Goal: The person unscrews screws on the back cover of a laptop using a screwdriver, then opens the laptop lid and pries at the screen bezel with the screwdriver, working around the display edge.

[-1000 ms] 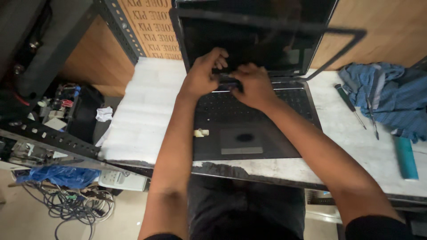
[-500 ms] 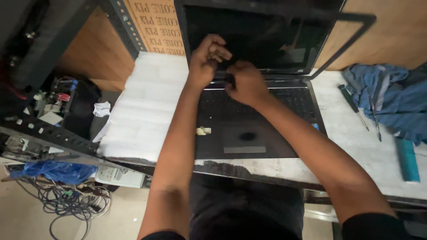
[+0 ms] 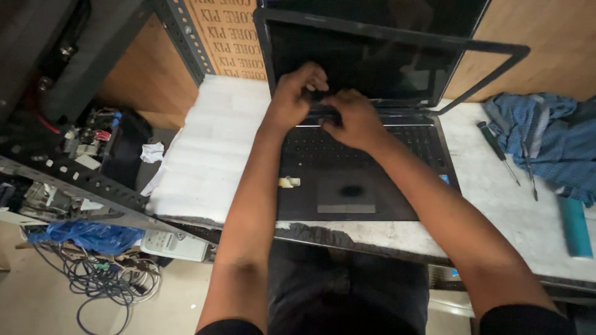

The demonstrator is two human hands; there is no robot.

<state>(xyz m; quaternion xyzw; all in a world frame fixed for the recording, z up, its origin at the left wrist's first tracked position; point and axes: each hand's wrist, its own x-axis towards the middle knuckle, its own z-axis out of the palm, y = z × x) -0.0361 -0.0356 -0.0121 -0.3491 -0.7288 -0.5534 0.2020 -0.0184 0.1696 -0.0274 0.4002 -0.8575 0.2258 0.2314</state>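
A view looking down from the person's head at two bare arms reaching forward over an open black laptop.

Containers first: to the left, below the work surface, a dark metal shelf holds a jumble of small electronic parts, wires and a crumpled bit of white paper; the single pieces are too small to tell apart. Under the shelf a blue plastic bag lies beside a tangle of cables on the floor.

The laptop sits on a pale, worn tabletop, its left part resting on a sheet of white foam padding. Its screen is dark. The thin black bezel frame around the screen stands away from the panel on the right side, tilted outward. The keyboard and touchpad are dark, and a small pale scrap lies on the palm rest near its left edge.

Both hands meet at the hinge line, just below the screen's lower edge. The left hand is curled, fingers bent and pinching narrowly at the lower strip of the bezel. The right hand lies just beside it, touching it, fingers folded down and pressing on the same strip; whether it grips anything I cannot tell.

To the right on the tabletop lie a black-handled screwdriver, a crumpled blue checked cloth and a teal tube-shaped object.
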